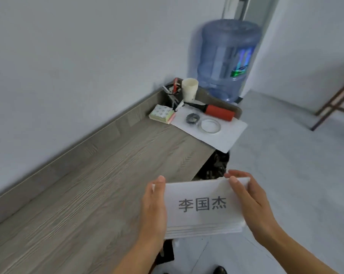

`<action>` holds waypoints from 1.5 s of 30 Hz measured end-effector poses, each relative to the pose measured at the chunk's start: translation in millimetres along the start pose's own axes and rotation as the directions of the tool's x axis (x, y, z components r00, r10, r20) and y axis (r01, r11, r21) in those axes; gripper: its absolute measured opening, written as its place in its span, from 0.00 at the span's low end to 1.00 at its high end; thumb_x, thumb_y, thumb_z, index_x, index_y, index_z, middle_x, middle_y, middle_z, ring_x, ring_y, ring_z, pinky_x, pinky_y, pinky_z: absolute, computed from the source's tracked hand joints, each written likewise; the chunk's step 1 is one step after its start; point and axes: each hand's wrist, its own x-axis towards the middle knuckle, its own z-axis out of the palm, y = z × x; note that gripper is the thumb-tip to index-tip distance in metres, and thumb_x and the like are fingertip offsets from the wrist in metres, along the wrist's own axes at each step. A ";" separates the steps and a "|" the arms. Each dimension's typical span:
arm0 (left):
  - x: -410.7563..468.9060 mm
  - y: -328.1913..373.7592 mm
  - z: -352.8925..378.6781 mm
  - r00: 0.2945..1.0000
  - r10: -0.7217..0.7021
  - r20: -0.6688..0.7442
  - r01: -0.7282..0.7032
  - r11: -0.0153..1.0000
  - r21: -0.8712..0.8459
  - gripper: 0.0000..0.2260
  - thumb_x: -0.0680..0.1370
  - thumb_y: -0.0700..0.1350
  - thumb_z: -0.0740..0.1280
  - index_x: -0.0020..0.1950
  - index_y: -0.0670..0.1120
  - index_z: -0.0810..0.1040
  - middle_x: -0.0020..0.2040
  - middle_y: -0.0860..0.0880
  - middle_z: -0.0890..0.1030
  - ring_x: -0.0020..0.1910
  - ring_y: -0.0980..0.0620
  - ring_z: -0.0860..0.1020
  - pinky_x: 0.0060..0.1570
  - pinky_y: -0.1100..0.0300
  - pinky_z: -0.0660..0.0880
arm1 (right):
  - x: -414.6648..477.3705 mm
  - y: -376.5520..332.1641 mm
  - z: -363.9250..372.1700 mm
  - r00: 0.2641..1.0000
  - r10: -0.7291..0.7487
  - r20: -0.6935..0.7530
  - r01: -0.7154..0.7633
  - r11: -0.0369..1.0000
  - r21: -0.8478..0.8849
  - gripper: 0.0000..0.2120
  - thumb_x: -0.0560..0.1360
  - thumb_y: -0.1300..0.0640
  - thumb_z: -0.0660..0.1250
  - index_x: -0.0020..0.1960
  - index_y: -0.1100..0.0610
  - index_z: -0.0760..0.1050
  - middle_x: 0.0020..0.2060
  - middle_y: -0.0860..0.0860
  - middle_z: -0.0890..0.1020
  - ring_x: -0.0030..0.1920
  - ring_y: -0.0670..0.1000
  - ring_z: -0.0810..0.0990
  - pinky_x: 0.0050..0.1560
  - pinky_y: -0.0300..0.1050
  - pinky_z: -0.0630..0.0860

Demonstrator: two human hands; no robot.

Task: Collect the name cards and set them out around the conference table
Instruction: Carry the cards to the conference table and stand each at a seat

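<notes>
**Head view.** A stack of cards (202, 208) is held between both hands, just off the near edge of the counter (88, 184) and above the floor (285, 155).

- **Left hand** (153, 210): clamped along the stack's left edge, thumb on top, fingers hidden beneath.
- **Right hand** (252, 206): pinched over the upper right corner.
- **Reason for the hold:** the two-ended grip is judged to prevent the cards from sliding apart, with the printed top face kept readable.
- **Task state:** collection is judged complete; setting out is not yet begun.

**Containers.**

- **Cup** (189, 89): upright at the counter's far end, contents not visible.
- **Bottle** (226, 60): behind the cup, fill level not determinable.
</notes>
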 end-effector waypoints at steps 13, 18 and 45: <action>-106.8 -53.3 245.0 0.799 -0.181 0.573 0.004 0.955 0.297 0.20 0.76 0.59 0.61 0.44 0.41 0.75 0.42 0.40 0.77 0.41 0.44 0.78 0.43 0.48 0.75 | -109.7 106.1 -244.8 0.810 0.301 -0.503 -0.169 0.941 0.293 0.09 0.76 0.49 0.66 0.56 0.45 0.75 0.50 0.46 0.82 0.47 0.50 0.83 0.44 0.46 0.78; -178.7 -71.0 343.7 0.668 -0.227 0.708 -0.043 0.939 0.342 0.16 0.79 0.55 0.60 0.39 0.45 0.73 0.38 0.47 0.76 0.37 0.50 0.75 0.40 0.55 0.71 | -150.5 136.6 -340.4 0.674 0.362 -0.643 -0.166 0.923 0.346 0.08 0.77 0.50 0.65 0.56 0.45 0.74 0.50 0.44 0.81 0.44 0.47 0.82 0.37 0.39 0.74; -499.1 -151.1 863.4 -0.228 -0.499 0.836 -0.550 0.775 0.313 0.24 0.79 0.59 0.56 0.52 0.37 0.75 0.42 0.37 0.81 0.36 0.47 0.80 0.37 0.51 0.78 | -234.3 237.9 -752.6 -0.166 0.550 -0.818 0.138 0.835 0.533 0.12 0.73 0.55 0.72 0.55 0.50 0.76 0.43 0.56 0.84 0.36 0.50 0.85 0.32 0.41 0.79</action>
